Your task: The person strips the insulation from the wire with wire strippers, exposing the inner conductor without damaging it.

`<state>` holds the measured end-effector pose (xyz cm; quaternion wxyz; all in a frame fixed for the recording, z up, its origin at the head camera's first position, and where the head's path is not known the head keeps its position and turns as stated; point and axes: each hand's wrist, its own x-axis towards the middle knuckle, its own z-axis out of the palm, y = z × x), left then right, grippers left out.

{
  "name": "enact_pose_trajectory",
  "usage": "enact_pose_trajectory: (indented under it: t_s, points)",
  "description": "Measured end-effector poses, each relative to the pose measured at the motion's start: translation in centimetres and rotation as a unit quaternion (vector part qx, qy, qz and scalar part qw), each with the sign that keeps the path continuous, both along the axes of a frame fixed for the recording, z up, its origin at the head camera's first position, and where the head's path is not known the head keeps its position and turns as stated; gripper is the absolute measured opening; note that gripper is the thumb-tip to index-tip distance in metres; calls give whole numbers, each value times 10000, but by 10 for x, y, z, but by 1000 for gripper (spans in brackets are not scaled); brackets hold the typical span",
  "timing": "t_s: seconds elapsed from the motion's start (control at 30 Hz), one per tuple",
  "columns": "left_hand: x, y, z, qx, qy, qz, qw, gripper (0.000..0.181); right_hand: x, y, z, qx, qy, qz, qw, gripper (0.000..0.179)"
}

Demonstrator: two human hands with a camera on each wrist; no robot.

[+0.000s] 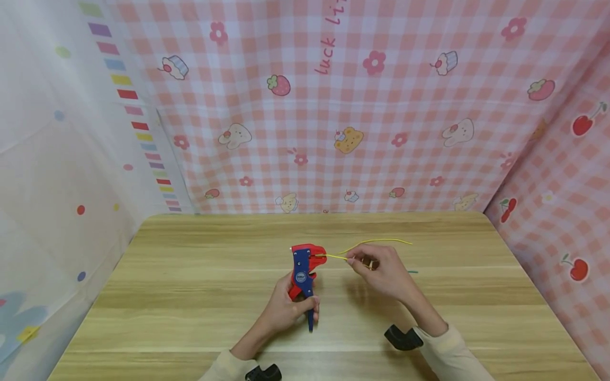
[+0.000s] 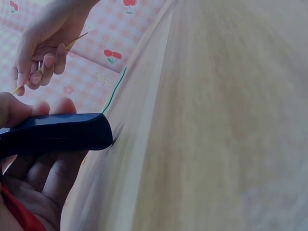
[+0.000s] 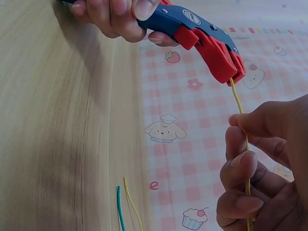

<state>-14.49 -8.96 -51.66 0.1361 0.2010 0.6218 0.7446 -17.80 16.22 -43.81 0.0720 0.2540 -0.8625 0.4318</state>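
My left hand point(image 1: 282, 309) grips the handles of a blue and red wire stripper point(image 1: 301, 264), held over the table with its red head turned to the right. A yellow wire point(image 3: 237, 96) runs from the mouth of that head to my right hand point(image 1: 383, 267), which pinches it between thumb and index finger. Below the pinch, the wire passes along the curled fingers in the right wrist view. Its far end inside the stripper's head is hidden. In the left wrist view, the dark handle end sticks out past the left fingers.
On the wooden table point(image 1: 190, 296), a second yellow wire point(image 1: 386, 240) lies behind the right hand. A green wire point(image 3: 120, 207) lies near it, mostly hidden by that hand in the head view. Patterned cloth point(image 1: 405, 159) hangs at the back and both sides.
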Motion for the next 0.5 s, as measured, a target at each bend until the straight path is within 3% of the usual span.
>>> enact_pose_trajectory:
  t_s: [0.5]
  points:
    - [1,2,2,-34,51,35,10000,32,-2,5,-1,-142,106,98,9998,10]
